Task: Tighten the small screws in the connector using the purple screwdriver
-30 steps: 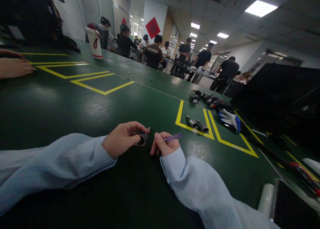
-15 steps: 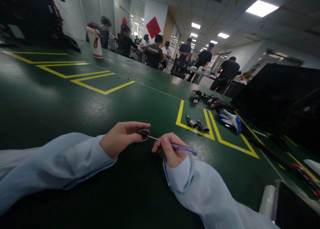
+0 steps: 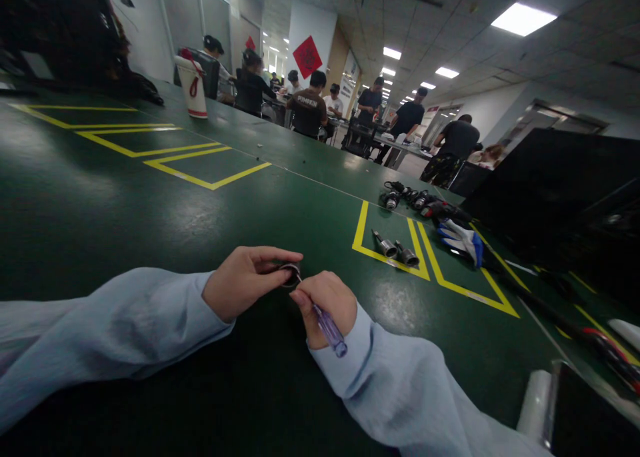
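My left hand point(image 3: 250, 278) is closed on a small round metal part point(image 3: 291, 274), thumb in front and fingers behind. The part has a dark hollow opening that faces toward me and to the right; the fingers hide much of it. In my right hand point(image 3: 330, 302) is a screwdriver point(image 3: 331, 334) with a clear purple handle. Its handle slants down toward me, and the thin shaft points up and left at the opening of the metal part. Whether the tip touches the inside cannot be made out.
Two metal socket-like parts point(image 3: 395, 249) lie inside a yellow-taped area. Behind them are dark cabled parts point(image 3: 405, 196) and a blue-and-white glove point(image 3: 461, 240). A white cup point(image 3: 192, 87) stands far left. A dark-screened device point(image 3: 590, 410) sits near right. Several people work beyond the table.
My right hand has moved left, closer to the metal part, and turned so that the screwdriver handle now points down toward me. My left hand has barely shifted and keeps its hold.
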A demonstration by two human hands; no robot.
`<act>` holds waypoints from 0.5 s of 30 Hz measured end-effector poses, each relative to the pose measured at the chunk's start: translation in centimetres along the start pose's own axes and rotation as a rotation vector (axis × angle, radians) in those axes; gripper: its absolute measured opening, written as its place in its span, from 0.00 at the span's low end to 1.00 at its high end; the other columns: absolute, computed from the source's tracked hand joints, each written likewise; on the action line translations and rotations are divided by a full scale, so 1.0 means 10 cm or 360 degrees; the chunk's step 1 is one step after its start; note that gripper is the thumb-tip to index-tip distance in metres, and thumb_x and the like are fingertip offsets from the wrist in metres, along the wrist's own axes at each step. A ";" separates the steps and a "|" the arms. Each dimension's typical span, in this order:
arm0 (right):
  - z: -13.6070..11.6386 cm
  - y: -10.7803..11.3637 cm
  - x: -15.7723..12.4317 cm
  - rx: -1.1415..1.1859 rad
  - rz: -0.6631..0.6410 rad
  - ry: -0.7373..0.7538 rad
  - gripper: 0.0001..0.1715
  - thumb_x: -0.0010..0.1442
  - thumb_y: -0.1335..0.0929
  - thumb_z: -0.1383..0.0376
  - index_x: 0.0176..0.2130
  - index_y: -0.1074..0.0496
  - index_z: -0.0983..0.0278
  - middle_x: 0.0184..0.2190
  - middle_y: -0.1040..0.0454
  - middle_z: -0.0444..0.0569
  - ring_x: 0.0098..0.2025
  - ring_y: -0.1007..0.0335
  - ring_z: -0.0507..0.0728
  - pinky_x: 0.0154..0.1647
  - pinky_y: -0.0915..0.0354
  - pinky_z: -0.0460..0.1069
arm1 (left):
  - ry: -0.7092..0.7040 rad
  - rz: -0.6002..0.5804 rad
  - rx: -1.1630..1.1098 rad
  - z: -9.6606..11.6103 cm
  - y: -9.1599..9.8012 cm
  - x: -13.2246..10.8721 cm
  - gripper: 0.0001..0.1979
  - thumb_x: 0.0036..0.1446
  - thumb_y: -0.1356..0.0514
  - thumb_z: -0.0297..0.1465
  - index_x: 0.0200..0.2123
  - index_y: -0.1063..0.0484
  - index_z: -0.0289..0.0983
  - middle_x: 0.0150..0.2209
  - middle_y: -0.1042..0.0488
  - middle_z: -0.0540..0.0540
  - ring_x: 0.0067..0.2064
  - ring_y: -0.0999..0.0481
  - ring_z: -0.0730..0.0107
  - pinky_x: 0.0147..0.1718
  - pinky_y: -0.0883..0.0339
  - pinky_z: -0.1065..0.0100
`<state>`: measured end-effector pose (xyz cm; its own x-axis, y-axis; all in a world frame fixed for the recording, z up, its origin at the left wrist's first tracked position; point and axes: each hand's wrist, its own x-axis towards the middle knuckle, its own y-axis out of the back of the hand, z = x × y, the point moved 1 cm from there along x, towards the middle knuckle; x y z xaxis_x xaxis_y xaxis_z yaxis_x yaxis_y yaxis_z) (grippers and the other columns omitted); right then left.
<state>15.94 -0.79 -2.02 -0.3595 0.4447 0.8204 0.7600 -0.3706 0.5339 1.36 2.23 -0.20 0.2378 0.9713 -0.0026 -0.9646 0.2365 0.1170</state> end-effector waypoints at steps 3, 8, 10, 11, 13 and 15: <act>-0.03 0.02 0.02 -0.0041 -0.0003 0.0058 0.20 0.63 0.44 0.64 0.23 0.35 0.64 0.17 0.31 0.46 0.22 0.37 0.51 0.25 0.42 0.46 | -0.0020 0.0040 0.0043 -0.01 0.00 0.00 0.16 0.37 0.36 0.28 0.35 0.23 0.33 0.32 0.20 0.45 0.36 0.22 0.63 0.41 0.29 0.65; -0.07 0.06 0.01 -0.0038 -0.0026 0.0028 0.18 0.62 0.44 0.65 0.23 0.36 0.65 0.18 0.32 0.46 0.23 0.38 0.51 0.26 0.43 0.46 | -0.0033 0.0043 0.0020 0.00 -0.01 0.00 0.14 0.37 0.37 0.28 0.34 0.23 0.35 0.31 0.20 0.47 0.34 0.22 0.64 0.39 0.28 0.66; -0.07 0.06 0.01 -0.0049 -0.0043 0.0032 0.18 0.62 0.43 0.66 0.23 0.36 0.65 0.18 0.32 0.46 0.23 0.39 0.51 0.26 0.43 0.46 | -0.0033 0.0049 0.0035 0.01 -0.01 0.00 0.14 0.37 0.37 0.27 0.33 0.22 0.35 0.32 0.20 0.47 0.34 0.22 0.64 0.39 0.28 0.66; -0.07 0.05 0.00 -0.0061 -0.0052 0.0036 0.18 0.62 0.43 0.66 0.23 0.36 0.65 0.18 0.32 0.46 0.22 0.39 0.51 0.26 0.43 0.46 | -0.0030 0.0052 0.0043 0.01 -0.01 0.00 0.14 0.37 0.37 0.27 0.33 0.22 0.36 0.32 0.20 0.47 0.35 0.22 0.64 0.40 0.28 0.66; -0.05 0.02 0.00 -0.0096 -0.0050 0.0061 0.20 0.62 0.44 0.65 0.22 0.36 0.65 0.17 0.32 0.46 0.22 0.39 0.51 0.25 0.44 0.46 | -0.0030 0.0057 0.0055 0.01 -0.01 0.00 0.13 0.37 0.37 0.28 0.32 0.22 0.35 0.32 0.20 0.46 0.35 0.22 0.64 0.40 0.28 0.66; -0.04 0.00 0.00 -0.0117 -0.0025 0.0087 0.20 0.63 0.44 0.65 0.22 0.36 0.65 0.17 0.33 0.46 0.21 0.40 0.51 0.25 0.44 0.46 | -0.0035 0.0065 0.0074 0.00 0.00 0.01 0.13 0.37 0.37 0.28 0.32 0.22 0.35 0.32 0.20 0.46 0.35 0.22 0.63 0.39 0.28 0.65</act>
<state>15.73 -1.11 -1.95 -0.4017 0.4067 0.8205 0.7129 -0.4235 0.5589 1.42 2.31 -0.16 0.2016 0.9792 0.0248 -0.9672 0.1950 0.1626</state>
